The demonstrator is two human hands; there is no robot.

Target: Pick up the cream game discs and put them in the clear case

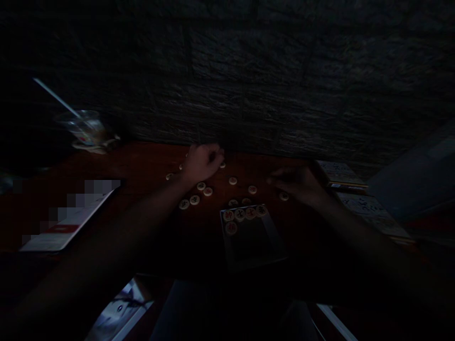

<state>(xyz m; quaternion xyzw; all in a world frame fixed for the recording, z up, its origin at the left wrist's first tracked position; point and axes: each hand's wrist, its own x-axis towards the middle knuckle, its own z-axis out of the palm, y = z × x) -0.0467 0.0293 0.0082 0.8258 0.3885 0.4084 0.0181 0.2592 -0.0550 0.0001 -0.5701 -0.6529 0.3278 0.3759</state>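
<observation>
Round Chinese chess pieces (pixel 232 181) with red or black characters lie scattered on a dark wooden table. A shallow square box (pixel 254 241) in front of me holds several pieces along its far edge, with one red-marked piece (pixel 231 228) below them at the left. My left hand (pixel 204 163) is at the far side of the table, fingers curled in, beside a piece (pixel 222 165); whatever it grips is hidden. On the right, my right hand (pixel 300 182) has its fingertips drawn together above a piece (pixel 283 196); darkness hides what is between them.
A clear plastic cup (pixel 87 130) with a straw stands at the back left. A white sheet or device (pixel 67 227), partly pixelated, lies on the left. Two flat printed boxes or books (pixel 341 174) (pixel 373 215) lie on the right. A stone wall (pixel 241 90) rises behind the table.
</observation>
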